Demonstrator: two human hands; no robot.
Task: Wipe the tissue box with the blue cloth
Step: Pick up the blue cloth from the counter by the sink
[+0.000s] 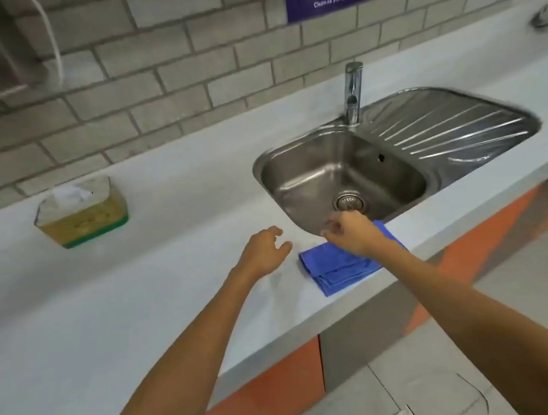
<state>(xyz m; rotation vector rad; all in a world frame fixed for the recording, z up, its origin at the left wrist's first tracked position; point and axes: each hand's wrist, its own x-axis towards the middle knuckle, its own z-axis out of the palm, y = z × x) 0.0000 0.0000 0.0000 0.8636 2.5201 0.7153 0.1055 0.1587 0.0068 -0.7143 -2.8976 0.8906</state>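
Both hands empty: left hand (264, 251) loosely spread, right hand (355, 235) half-curled over the blue cloth (338, 268), folded at the surface (172, 288) edge by the sink (340, 171). Soft, limp, light: we'd pinch the whole fold. Tissue box (82, 215) well apart left; probably light, brace it.

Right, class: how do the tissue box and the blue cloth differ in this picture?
The tissue box stands upright by the wall, far left; the blue cloth lies flat and folded at the counter's front edge. The box is yellow-green, the cloth blue. The right hand hovers above the cloth; nothing nears the box. Both rest on the counter.
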